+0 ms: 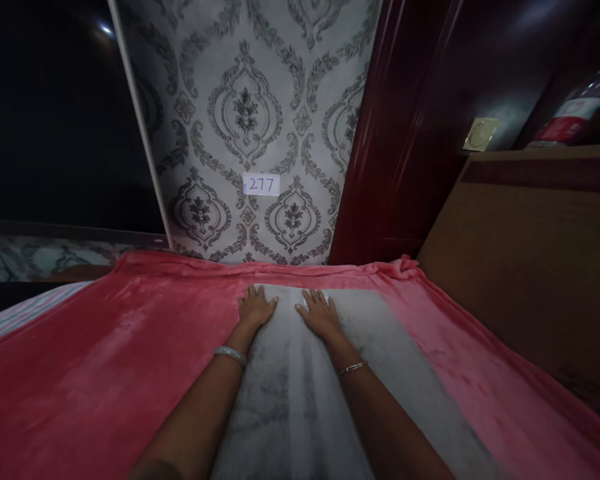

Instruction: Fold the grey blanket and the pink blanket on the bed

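Note:
A long grey sheet (pixel 265 407) with a lighter band down its middle and dark smudges lies flat over a pink-red plush blanket (pixel 145 360). At the sheet's far left corner rests my left hand (pixel 257 308), palm down with the fingers apart. My right hand (pixel 320 313) presses flat on the far part of the same sheet, to the right of the pale band, fingers spread. Neither hand grips anything. Whether the sheet is cloth, paper or plastic I cannot tell. My forearms cover parts of it.
Patterned wallpaper with a "277" label (pixel 261 185) rises behind the blanket. A dark screen (pixel 65 120) stands at left, a dark red wooden panel (pixel 380 147) right of the wallpaper. On the right, a large cardboard box (pixel 535 253) borders the blanket, with a plastic bottle (pixel 570 120) on top.

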The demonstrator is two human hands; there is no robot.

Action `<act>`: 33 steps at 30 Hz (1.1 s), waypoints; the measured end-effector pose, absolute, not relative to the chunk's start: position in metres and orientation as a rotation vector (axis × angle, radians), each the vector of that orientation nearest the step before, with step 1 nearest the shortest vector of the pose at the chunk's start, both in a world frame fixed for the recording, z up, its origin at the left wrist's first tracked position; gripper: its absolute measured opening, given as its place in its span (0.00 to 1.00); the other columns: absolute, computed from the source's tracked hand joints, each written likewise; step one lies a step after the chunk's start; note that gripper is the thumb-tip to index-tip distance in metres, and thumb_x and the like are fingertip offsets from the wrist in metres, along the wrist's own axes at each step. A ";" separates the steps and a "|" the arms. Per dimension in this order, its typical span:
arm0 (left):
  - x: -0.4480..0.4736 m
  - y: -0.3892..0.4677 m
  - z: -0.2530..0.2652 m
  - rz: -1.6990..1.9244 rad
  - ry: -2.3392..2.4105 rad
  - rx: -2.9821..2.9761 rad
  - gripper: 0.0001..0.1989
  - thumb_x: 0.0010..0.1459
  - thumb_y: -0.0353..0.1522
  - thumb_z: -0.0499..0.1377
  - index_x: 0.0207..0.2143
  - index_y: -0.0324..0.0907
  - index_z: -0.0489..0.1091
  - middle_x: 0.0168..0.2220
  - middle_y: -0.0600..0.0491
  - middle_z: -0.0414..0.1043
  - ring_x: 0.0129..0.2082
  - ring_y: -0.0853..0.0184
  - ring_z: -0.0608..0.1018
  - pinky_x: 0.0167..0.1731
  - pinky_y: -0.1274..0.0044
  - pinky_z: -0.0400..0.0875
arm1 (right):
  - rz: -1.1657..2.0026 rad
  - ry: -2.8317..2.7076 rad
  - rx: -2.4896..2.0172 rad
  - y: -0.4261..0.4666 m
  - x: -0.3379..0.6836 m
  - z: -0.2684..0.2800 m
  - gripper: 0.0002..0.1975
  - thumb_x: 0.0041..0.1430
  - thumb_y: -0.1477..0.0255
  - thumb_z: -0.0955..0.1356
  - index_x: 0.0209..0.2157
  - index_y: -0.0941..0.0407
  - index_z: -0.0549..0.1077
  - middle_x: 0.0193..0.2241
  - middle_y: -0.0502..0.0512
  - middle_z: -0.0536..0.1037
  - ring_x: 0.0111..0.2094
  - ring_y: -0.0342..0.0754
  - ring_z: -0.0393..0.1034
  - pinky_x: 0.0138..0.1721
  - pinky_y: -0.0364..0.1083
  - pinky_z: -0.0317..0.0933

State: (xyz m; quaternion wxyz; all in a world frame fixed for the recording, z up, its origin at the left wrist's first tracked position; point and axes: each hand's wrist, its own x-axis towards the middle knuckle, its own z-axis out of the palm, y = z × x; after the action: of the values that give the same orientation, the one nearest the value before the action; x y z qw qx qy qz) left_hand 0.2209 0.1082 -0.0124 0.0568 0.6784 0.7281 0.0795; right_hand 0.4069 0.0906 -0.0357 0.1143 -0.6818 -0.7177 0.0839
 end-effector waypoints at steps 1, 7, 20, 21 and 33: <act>0.220 0.108 -0.012 0.238 2.205 2.067 0.37 0.64 0.49 0.42 0.68 0.35 0.51 0.70 0.36 0.45 0.70 0.50 0.51 0.64 0.59 0.52 | 0.248 -2.107 -1.998 0.090 0.407 -0.036 0.34 0.69 0.53 0.52 0.70 0.53 0.49 0.71 0.55 0.45 0.71 0.53 0.36 0.67 0.59 0.30; 0.217 0.103 -0.009 0.208 2.216 2.095 0.37 0.64 0.49 0.42 0.68 0.36 0.51 0.70 0.35 0.47 0.68 0.45 0.55 0.62 0.58 0.56 | 0.259 -2.116 -2.002 0.087 0.407 -0.033 0.34 0.69 0.53 0.52 0.70 0.53 0.47 0.71 0.55 0.43 0.71 0.52 0.34 0.67 0.59 0.29; 0.203 0.034 -0.017 0.210 2.012 2.331 0.34 0.65 0.50 0.42 0.68 0.47 0.53 0.71 0.39 0.42 0.69 0.44 0.51 0.62 0.54 0.54 | 0.364 -2.191 -2.068 0.040 0.432 -0.027 0.37 0.68 0.50 0.52 0.71 0.54 0.44 0.72 0.60 0.37 0.71 0.53 0.31 0.67 0.58 0.31; 0.203 0.035 -0.016 0.211 2.014 2.335 0.34 0.65 0.50 0.43 0.68 0.46 0.53 0.71 0.39 0.42 0.69 0.43 0.51 0.62 0.54 0.54 | 0.357 -2.184 -2.085 0.031 0.437 -0.028 0.37 0.69 0.51 0.52 0.71 0.55 0.44 0.72 0.60 0.37 0.71 0.53 0.31 0.67 0.58 0.31; 0.215 -0.002 -0.009 0.350 1.699 2.674 0.23 0.65 0.43 0.46 0.57 0.48 0.70 0.60 0.45 0.67 0.64 0.52 0.60 0.66 0.56 0.46 | 0.286 -2.262 -1.912 -0.098 0.406 -0.028 0.37 0.68 0.51 0.56 0.71 0.53 0.46 0.71 0.59 0.40 0.71 0.57 0.29 0.67 0.62 0.31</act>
State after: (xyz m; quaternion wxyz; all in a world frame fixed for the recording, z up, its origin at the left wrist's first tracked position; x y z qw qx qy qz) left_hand 0.2151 -0.0024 -0.0086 -0.0230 0.8387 0.5329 0.1097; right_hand 0.4059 -0.0978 -0.0277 0.0830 -0.6404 -0.7575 0.0959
